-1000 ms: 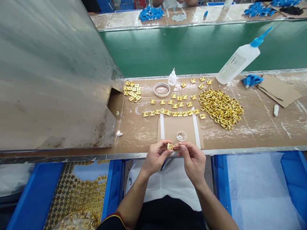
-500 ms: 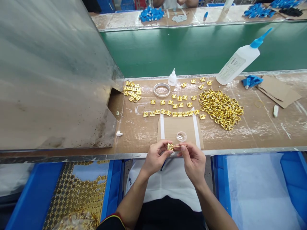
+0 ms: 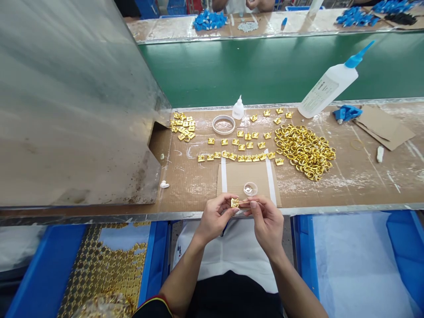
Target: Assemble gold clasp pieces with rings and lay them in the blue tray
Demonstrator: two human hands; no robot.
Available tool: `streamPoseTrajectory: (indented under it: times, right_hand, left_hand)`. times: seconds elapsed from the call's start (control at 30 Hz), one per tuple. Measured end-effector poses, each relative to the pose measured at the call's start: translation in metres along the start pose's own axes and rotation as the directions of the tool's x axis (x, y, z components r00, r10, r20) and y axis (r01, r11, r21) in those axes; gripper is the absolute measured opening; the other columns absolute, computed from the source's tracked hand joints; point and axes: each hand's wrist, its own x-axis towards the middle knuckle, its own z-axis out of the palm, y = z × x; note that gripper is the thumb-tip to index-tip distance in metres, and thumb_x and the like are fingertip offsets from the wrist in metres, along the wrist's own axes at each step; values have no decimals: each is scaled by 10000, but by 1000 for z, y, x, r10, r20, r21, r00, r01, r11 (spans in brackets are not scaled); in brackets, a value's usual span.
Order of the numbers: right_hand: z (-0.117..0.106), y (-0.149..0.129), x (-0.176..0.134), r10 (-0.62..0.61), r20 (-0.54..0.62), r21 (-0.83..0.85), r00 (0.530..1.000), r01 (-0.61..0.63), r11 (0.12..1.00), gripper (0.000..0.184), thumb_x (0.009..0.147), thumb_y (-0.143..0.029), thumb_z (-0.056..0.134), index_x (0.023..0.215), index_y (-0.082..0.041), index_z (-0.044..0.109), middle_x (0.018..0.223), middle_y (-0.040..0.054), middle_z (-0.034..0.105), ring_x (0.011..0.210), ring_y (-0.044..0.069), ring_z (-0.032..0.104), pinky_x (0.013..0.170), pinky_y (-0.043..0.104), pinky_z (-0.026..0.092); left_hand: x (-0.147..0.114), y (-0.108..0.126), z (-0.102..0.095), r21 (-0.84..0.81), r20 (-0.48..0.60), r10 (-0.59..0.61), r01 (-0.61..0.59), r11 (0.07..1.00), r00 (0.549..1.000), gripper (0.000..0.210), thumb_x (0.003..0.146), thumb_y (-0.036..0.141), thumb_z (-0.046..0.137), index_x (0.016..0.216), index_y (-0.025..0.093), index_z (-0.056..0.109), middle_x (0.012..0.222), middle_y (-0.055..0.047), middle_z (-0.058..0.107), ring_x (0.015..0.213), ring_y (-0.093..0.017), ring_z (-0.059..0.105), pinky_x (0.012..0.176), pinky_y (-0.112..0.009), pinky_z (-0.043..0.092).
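Between the fingertips of my left hand [image 3: 215,217] is a small gold ornamental piece [image 3: 235,202]. My right hand [image 3: 267,223] pinches a thin wooden stick [image 3: 247,202], its tip at the right side of the gold piece. Just beyond my fingers a small clear cup [image 3: 250,189] with something white in it stands on a cardboard pad [image 3: 245,174] edged by white tape strips. Rows of similar gold pieces [image 3: 249,157] lie farther back. To their right is a heap of gold rings [image 3: 305,151].
A metal housing [image 3: 79,106] blocks the left. A roll of tape [image 3: 223,125], a small white bottle [image 3: 237,108] and a large leaning bottle [image 3: 327,90] stand at the back. Blue crates [image 3: 155,260] flank my lap. A person's hands [image 3: 252,4] show across the green belt [image 3: 258,70].
Both hands stay nearly in place. The stick and the gold piece have shifted only very slightly against each other.
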Motion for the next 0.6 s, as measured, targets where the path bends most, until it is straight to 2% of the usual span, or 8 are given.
streamPoseTrajectory:
  times: [0.27, 0.6]
  right_hand:
    - [0, 2, -1, -2, -1, -3, 1000, 1, 1000, 191, 1010, -387, 602, 949, -240, 706, 839, 44, 773, 741, 213, 781, 566, 286, 661]
    - [0, 4, -1, -71, 6, -80, 997, 71, 994, 188, 1022, -346, 572, 940, -233, 698, 844, 46, 747, 744, 205, 775, 567, 280, 659]
  left_hand:
    - [0, 0, 0, 6, 2, 8, -8, 1000, 1000, 318, 874, 389, 735, 1067, 137, 707, 757, -21, 636, 659, -134, 598, 609, -225, 495]
    - [-1, -2, -1, 16, 4, -15, 15, 1000, 1000, 357, 875, 420, 733, 1088, 135, 707, 781, -46, 672, 691, -159, 643, 646, -246, 524]
